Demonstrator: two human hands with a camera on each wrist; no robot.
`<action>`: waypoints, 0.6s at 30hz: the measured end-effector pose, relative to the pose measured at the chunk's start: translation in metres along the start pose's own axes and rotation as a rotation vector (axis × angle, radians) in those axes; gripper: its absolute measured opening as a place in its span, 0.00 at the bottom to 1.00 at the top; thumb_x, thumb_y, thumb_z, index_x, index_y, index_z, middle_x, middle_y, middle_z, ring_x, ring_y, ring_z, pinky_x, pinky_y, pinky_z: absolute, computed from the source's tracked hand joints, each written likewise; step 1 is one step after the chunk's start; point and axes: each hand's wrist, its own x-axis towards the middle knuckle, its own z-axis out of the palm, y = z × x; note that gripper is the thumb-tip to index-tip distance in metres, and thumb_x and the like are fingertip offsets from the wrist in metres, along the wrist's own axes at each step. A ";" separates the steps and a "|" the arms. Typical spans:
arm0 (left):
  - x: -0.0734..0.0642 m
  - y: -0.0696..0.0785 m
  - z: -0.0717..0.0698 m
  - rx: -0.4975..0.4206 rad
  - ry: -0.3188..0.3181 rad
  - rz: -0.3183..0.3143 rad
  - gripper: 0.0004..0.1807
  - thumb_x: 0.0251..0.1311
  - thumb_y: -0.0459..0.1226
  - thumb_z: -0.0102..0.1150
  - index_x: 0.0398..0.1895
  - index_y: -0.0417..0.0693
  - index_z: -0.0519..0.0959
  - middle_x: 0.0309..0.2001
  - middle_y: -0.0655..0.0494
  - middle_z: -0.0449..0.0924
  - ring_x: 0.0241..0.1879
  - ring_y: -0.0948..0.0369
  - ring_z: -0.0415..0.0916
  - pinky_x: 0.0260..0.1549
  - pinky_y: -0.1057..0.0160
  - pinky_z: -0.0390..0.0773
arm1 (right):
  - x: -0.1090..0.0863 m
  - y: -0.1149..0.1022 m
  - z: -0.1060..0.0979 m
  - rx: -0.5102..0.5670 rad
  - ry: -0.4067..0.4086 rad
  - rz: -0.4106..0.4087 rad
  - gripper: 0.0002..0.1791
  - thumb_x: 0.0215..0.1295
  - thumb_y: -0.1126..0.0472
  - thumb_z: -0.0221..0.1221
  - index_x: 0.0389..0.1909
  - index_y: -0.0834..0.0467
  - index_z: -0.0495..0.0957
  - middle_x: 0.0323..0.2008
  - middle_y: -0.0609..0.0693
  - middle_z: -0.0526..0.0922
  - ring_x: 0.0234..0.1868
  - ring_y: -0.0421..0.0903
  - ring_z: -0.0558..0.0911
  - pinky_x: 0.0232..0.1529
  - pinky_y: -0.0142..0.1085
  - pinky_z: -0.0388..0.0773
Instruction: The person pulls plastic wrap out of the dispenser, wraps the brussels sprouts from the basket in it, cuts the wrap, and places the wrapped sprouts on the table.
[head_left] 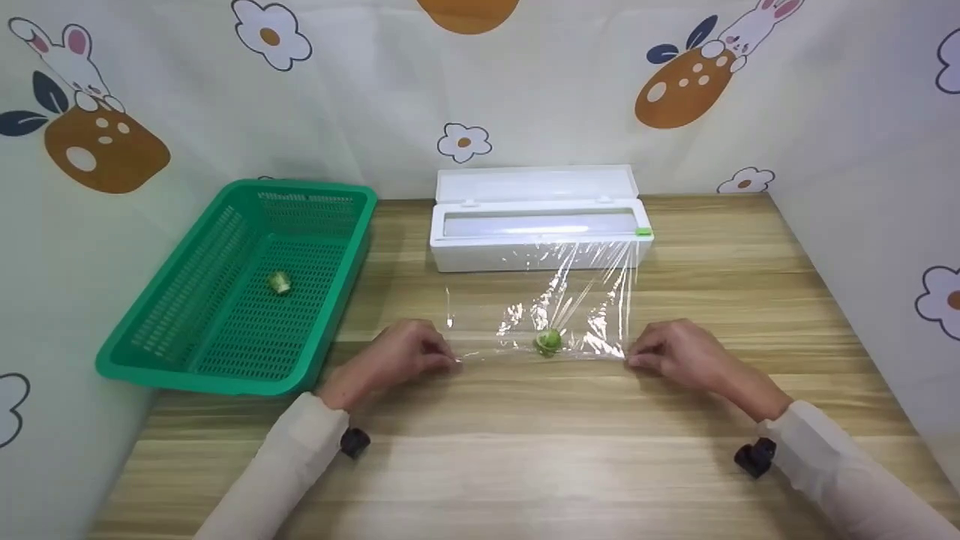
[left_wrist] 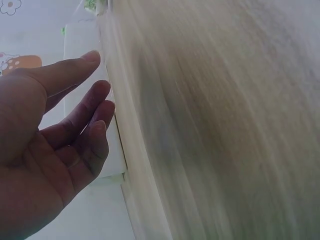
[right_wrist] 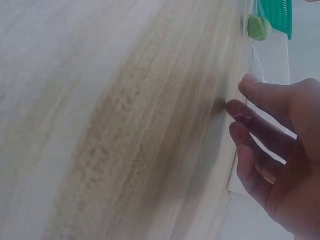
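Your left hand (head_left: pixel 405 351) and your right hand (head_left: pixel 679 354) each pinch one near corner of the clear film (head_left: pixel 592 330), stretched from the white box (head_left: pixel 448 259); the small cabbage (head_left: pixel 548 343) lies between them.

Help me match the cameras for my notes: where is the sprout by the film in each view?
Head: the sprout is right of and below centre, by the near edge of the film, between the left hand and right hand.
Left wrist: apparently the green piece cut off by the top edge, left of centre.
Right wrist: near the top right corner, against the basket.
Shared landmark: the white box, beyond the hands.
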 end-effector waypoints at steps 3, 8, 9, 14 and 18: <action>0.000 -0.001 -0.001 -0.024 -0.009 -0.023 0.02 0.57 0.37 0.71 0.32 0.50 0.90 0.31 0.61 0.84 0.33 0.66 0.73 0.32 0.68 0.74 | 0.000 0.001 0.000 0.003 -0.009 0.000 0.03 0.60 0.58 0.69 0.34 0.49 0.90 0.33 0.44 0.90 0.35 0.41 0.86 0.41 0.41 0.85; 0.001 -0.004 -0.003 -0.047 -0.010 -0.016 0.02 0.57 0.37 0.71 0.33 0.50 0.90 0.31 0.60 0.84 0.33 0.65 0.74 0.32 0.69 0.75 | -0.001 0.002 0.000 0.019 -0.014 -0.005 0.03 0.60 0.59 0.69 0.34 0.48 0.90 0.34 0.43 0.90 0.36 0.41 0.87 0.43 0.42 0.85; 0.001 -0.004 -0.002 -0.051 -0.010 -0.016 0.02 0.57 0.36 0.71 0.33 0.50 0.90 0.31 0.60 0.84 0.33 0.65 0.74 0.32 0.69 0.75 | 0.000 0.002 0.000 0.020 -0.012 -0.011 0.03 0.59 0.59 0.69 0.34 0.48 0.90 0.34 0.43 0.90 0.36 0.41 0.87 0.43 0.42 0.85; 0.002 -0.006 -0.002 -0.062 -0.027 -0.017 0.02 0.57 0.36 0.71 0.33 0.51 0.90 0.31 0.60 0.85 0.34 0.65 0.75 0.33 0.69 0.75 | 0.000 0.002 0.000 0.006 0.005 -0.042 0.04 0.58 0.60 0.70 0.34 0.47 0.90 0.34 0.42 0.90 0.37 0.42 0.87 0.44 0.41 0.84; 0.002 -0.007 -0.002 -0.092 -0.034 -0.023 0.03 0.57 0.35 0.71 0.34 0.50 0.89 0.33 0.59 0.85 0.35 0.65 0.76 0.34 0.69 0.77 | -0.001 0.001 0.000 0.013 0.011 -0.052 0.04 0.58 0.59 0.70 0.34 0.48 0.90 0.34 0.42 0.89 0.36 0.42 0.87 0.43 0.39 0.84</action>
